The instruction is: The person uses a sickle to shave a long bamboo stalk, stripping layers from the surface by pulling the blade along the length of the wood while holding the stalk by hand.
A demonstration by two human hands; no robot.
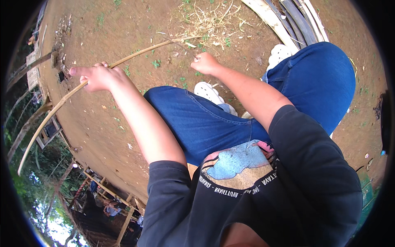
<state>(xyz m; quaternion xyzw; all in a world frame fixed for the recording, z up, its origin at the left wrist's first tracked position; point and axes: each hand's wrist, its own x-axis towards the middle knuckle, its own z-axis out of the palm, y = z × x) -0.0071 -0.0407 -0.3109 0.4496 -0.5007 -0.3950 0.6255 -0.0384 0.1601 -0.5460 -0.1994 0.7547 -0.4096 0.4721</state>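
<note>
The wooden strip (135, 54), bowed and slender, lies ahead of the wearer, long axis running from 2 o'clock to 7 o'clock. The left hand (98, 78) is clenched around its mid-length. Its upper end lies at 12 o'clock from the right hand (205, 64), the nearer hand to that end. The right hand grasps a thin dark tool (180, 47) pointing to 10 o'clock; the tool crosses the strip in view, contact unconfirmed. Shavings (214, 20) lie beyond, toward 12 o'clock; split poles (300, 20), 1 o'clock.
</note>
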